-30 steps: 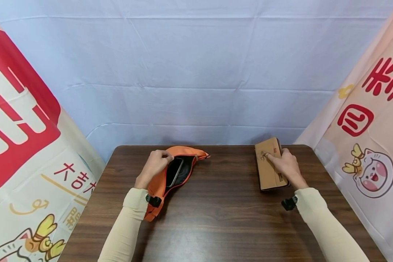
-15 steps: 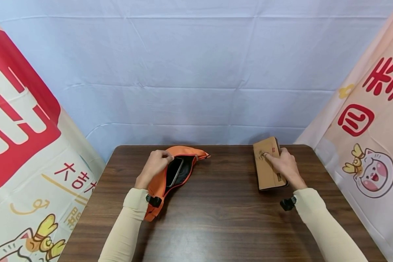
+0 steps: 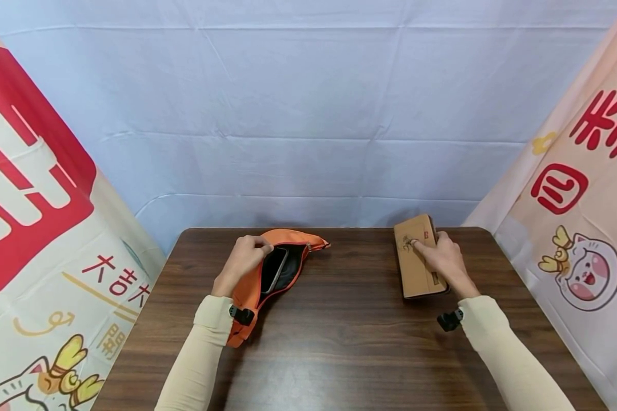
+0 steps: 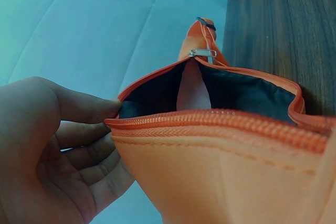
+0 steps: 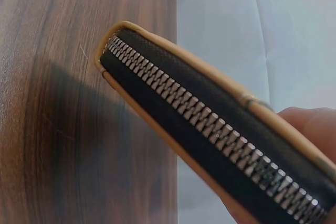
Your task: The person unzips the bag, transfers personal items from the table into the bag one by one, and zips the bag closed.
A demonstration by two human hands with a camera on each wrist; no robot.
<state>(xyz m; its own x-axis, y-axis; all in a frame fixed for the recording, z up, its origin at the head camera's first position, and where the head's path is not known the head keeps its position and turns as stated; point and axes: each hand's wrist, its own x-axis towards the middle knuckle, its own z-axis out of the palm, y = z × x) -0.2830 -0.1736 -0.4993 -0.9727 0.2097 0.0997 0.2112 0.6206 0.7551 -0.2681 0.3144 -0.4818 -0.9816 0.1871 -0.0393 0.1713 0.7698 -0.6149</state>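
**Tan wallet (image 3: 413, 274) in right grip (image 3: 444, 260), left grip (image 3: 243, 257) on orange pouch (image 4: 210, 174)**

Right grip holds the wallet, thumb on its face. Wallet: tan, dark line motif, small red mark, black side with meshed silvery zip teeth (image 5: 184, 103). Tilted, over the bench (image 3: 349, 319), far right. Left grip pinches the pouch's unzipped rim. Dark lining, phone (image 3: 273, 271) inside. Pale backdrop (image 3: 308, 114) behind.
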